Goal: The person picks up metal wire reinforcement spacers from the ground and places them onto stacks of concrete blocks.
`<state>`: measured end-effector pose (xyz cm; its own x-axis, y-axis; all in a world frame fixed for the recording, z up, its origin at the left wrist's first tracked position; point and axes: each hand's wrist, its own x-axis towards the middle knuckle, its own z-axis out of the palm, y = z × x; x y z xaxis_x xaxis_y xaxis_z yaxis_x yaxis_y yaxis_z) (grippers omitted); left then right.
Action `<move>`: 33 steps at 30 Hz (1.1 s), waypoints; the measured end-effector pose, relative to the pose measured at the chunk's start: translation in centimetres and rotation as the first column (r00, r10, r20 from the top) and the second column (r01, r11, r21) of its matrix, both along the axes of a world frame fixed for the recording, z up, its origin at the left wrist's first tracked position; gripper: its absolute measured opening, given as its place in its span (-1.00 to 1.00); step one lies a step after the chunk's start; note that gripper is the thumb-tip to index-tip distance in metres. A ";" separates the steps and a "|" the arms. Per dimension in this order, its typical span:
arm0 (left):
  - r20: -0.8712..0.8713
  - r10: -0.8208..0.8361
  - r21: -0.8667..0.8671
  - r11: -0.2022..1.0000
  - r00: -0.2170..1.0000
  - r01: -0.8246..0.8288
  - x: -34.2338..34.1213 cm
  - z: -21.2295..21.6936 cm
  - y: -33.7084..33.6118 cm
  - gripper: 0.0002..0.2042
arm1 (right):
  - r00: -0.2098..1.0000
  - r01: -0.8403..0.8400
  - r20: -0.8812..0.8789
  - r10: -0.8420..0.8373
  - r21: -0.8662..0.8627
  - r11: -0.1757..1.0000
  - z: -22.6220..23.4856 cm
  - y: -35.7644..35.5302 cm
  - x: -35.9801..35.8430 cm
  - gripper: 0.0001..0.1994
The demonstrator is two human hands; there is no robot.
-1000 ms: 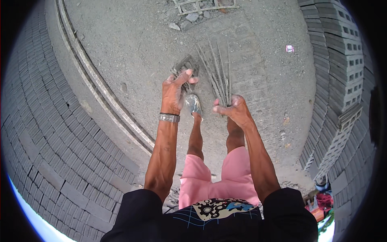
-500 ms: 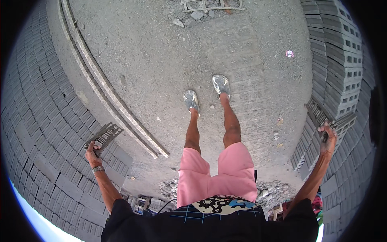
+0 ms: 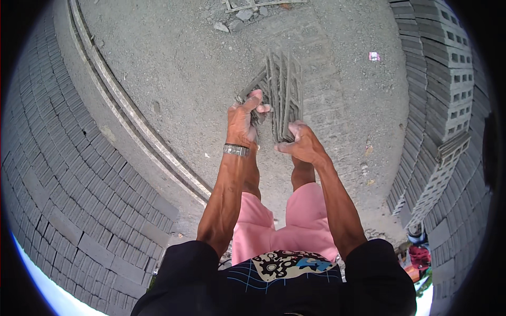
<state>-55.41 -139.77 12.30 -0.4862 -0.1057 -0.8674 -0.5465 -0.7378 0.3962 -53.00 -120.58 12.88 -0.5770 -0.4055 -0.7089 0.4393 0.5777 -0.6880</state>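
Observation:
In front of my legs, both hands are raised close together over the ground. My left hand [image 3: 244, 120], with a metal-link watch [image 3: 236, 150] at the wrist, is closed around a dusty grey slatted frame [image 3: 257, 81]. Most of that frame is hidden behind my fingers and the other frames. Just right of it, my right hand [image 3: 304, 142] grips the near end of a bundle of grey slatted frames [image 3: 284, 95], thumb on one side and fingers on the other. This bundle stands nearly on edge, its long bars pointing away from me. The two holds seem to touch or overlap.
Tightly packed grey blocks [image 3: 79, 184] rise along the left. On the right stands a wall of hollow concrete blocks [image 3: 432, 89], with a slatted frame [image 3: 452, 147] against it. Two long rails [image 3: 113, 97] lie on the left ground. Broken chunks [image 3: 244, 15] lie at the far side.
Both hands have swung inward from the left and right sides to the middle, bringing the slatted frames together in front of my legs. Neither hand has let go.

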 end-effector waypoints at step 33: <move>0.011 -0.225 -0.171 0.960 0.974 0.224 -1.1 0.8 -1.8 -0.71 | 0.955 0.257 0.171 -0.243 -0.067 0.964 0.0 3.2 -0.3 -0.54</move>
<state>-56.55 -141.60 13.08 -0.5216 -0.1389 -0.8418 -0.6864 -0.5178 0.5107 -53.34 -117.33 12.91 -0.5502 -0.3269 -0.7684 0.6702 0.3761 -0.6399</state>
